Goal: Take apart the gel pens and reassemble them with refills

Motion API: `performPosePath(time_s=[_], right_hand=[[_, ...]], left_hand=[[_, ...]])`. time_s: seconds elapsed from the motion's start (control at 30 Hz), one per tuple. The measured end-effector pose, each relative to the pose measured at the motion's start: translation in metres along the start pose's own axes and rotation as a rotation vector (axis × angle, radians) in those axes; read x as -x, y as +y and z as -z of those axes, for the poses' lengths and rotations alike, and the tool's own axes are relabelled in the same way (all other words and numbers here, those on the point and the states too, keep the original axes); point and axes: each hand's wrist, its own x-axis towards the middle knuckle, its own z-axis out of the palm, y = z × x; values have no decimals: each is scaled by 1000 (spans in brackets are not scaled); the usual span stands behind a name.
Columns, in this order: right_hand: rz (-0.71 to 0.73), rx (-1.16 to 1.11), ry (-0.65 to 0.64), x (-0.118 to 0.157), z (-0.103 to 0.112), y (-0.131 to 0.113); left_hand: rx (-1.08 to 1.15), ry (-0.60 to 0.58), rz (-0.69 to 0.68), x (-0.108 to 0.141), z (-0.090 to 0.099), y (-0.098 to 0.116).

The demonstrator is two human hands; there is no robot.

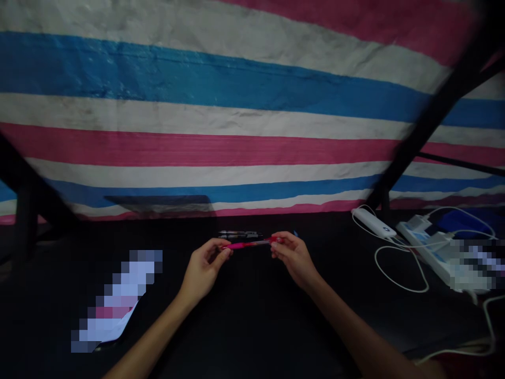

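A pen with a pink grip and a clear barrel [252, 243] is stretched level between my two hands. My left hand [205, 263] pinches its pink end between thumb and fingers. At the red end, my right hand [292, 256] has its fingers closed around the pen. Just beyond it, several dark and clear pens [239, 234] lie side by side on the black table [244, 326]. A small blue object, partly hidden, shows behind my right hand.
On the left lies a pixelated, pale flat thing [118, 300]. A white power bank-like device [373, 222], a power strip [426, 252] and looping white cables [402, 289] occupy the right. Striped sheeting [236, 150] hangs behind, with dark frame bars [428, 126] at both sides.
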Motion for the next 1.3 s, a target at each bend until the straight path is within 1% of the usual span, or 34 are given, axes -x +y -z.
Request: performPosePath(time_s=[0.1,0.17,0.23,0.33,0.37,0.4,0.47,0.53,0.6,0.8,0.97,1.13,1.2,1.3], right_hand=[[56,115,-21,1,-1,-1],[67,176,-34,2,-1,-2],[22,250,-56,2,-1,-1],[-86,392,-70,1,0,1],[-97,417,-68,1,0,1],[-82,416,-62,1,0,1],[-3,363,-78,1,1,-1],[79,301,-125,0,2,-4],[111,276,-161,1,2,-7],[-1,319,-134,2,-1,-6],[-13,361,-209,3,0,-8],[-97,442,-177,0,1,-3],[-72,414,-163,0,1,-4],[23,385,-174,1,2,-6]], left_hand=[[11,-30,6,1,-1,1],[6,-33,10,1,0,2],[5,-31,17,0,1,1],[32,-28,28,-1,2,-1],[39,-26,31,-1,2,-2],[42,-21,32,-1,3,-3],[41,-14,30,-2,3,-4],[43,-12,28,-2,4,-4],[54,-23,29,-2,4,-4],[51,-43,53,-1,2,-3],[37,-23,46,-1,2,0],[29,-34,48,0,3,2],[21,-34,46,0,2,2],[22,-32,41,-1,2,1]])
